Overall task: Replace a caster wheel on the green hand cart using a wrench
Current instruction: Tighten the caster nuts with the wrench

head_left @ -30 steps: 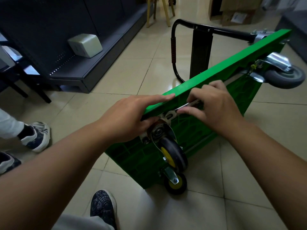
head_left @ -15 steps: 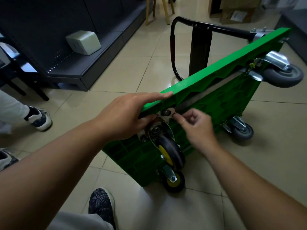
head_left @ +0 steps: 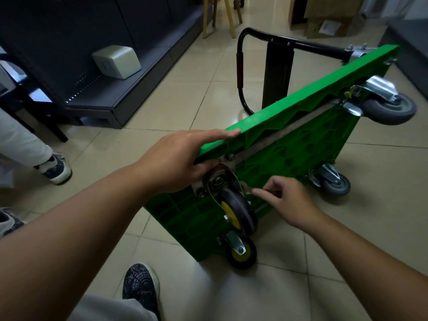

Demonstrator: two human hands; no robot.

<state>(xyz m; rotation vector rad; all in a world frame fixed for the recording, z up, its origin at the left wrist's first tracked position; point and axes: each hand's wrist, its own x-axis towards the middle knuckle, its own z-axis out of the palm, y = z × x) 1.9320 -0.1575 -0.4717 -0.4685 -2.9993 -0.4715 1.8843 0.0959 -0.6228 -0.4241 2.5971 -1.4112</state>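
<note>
On the beige tiled floor (head_left: 162, 93), a green plastic hand cart (head_left: 301, 144) stands tipped on its long edge, underside toward the camera. Left hand (head_left: 183, 156) lies flat on the top rim, fingers straight, steadying it. Black caster wheel w/ yellow hub (head_left: 236, 209) sits on its steel plate at the near upper corner, against the deck; one bolt head (head_left: 230, 156) shows above the plate. Judgement: caster is mounted but fixing prob. not finished, i.e. bolts left to tighten or check. Old or new wheel, can't tell. Right hand (head_left: 287, 198), just beside the wheel, is motion-blurred: fingers curled, maybe pinching sth thin, grip not readable. No wrench clearly visible. Plate's other bolts are hidden behind wheel & left hand.
</note>
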